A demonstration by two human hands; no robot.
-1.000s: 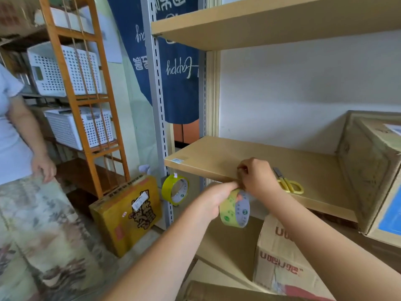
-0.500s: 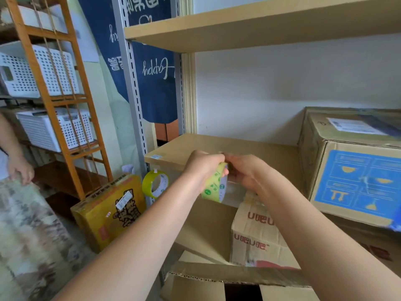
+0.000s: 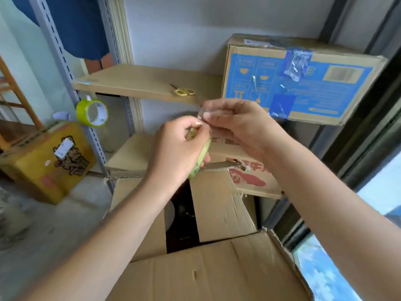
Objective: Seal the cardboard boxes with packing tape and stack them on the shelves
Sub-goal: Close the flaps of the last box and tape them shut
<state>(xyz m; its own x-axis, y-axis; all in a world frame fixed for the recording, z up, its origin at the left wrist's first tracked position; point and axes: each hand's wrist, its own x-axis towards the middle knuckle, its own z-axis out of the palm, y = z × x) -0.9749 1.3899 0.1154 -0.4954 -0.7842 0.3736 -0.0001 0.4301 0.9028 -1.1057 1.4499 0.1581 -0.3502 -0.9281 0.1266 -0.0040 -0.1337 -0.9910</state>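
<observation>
The right hand pinches a clear, crinkled end of tape between thumb and forefinger, its other fingers curled beneath. Just to its left, the left hand grips the tape roll, fingers wrapped round it so that only a yellow-green edge of the roll shows below the palm. The fingertips of the two hands nearly meet; whether the clear end is already pulled free of the roll is hard to tell through the blur.

Both hands hang above an open cardboard box, whose flaps stand apart with a dark gap between them. A nearer flap of brown cardboard fills the bottom of the view. Behind the hands a box with red print sits on the lower shelf.

On the wooden shelf above lie yellow-handled scissors, and at its right end stands a box with a blue printed panel, patched with tape. A second tape roll hangs from the grey upright at the left. Beyond it, on the floor, rests a yellow carton.
</observation>
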